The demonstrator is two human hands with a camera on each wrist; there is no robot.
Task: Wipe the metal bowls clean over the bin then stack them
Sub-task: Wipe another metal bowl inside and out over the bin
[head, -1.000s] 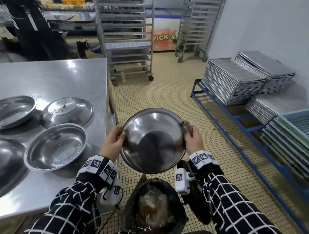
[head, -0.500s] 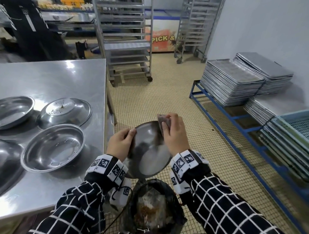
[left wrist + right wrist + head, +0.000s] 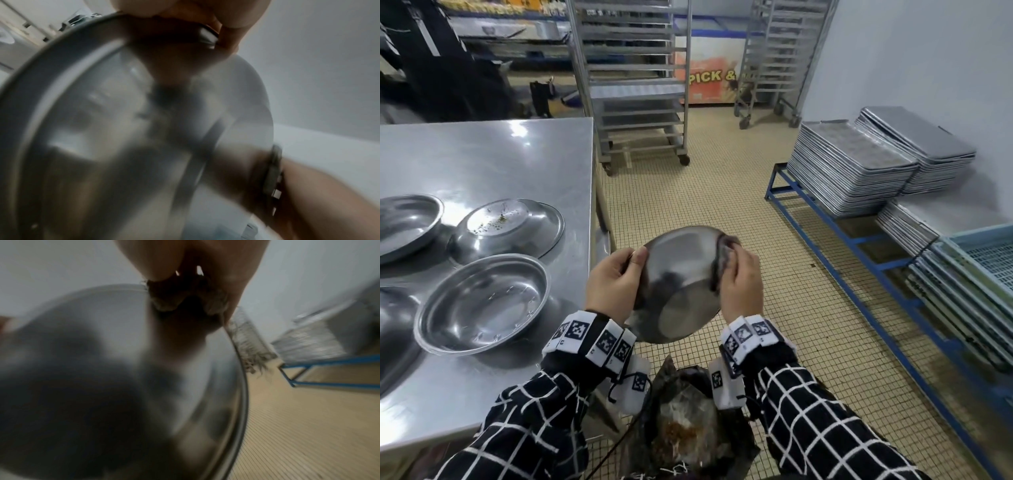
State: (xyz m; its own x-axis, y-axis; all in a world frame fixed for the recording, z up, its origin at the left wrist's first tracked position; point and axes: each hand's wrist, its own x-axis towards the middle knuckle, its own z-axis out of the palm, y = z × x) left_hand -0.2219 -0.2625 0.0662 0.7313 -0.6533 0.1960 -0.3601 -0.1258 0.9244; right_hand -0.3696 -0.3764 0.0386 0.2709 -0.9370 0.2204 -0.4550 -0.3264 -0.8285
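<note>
A metal bowl (image 3: 681, 284) is held tilted above the bin (image 3: 688, 421), its outer side and flat base turned toward me. My left hand (image 3: 616, 284) grips its left rim, thumb on the outer wall. My right hand (image 3: 739, 277) holds a dark cloth (image 3: 726, 253) pressed against the bowl's right rim. In the left wrist view the bowl (image 3: 123, 129) fills the frame, blurred, under my left hand (image 3: 185, 16). The right wrist view shows the cloth (image 3: 185, 301) bunched under my fingers on the bowl (image 3: 123, 386). Several other bowls lie on the steel table (image 3: 482, 154); the nearest (image 3: 482, 301) is upright.
One bowl (image 3: 506, 226) on the table is upside down with crumbs on its base. The bin has a black liner with waste inside. Stacked baking trays (image 3: 852, 168) sit on a blue rack (image 3: 859, 240) to the right. Wheeled tray racks (image 3: 633, 85) stand behind on the tiled floor.
The bowl has turned from facing me with its inside to showing its outer side. My right hand with the cloth has moved from the bowl's top edge to its right rim.
</note>
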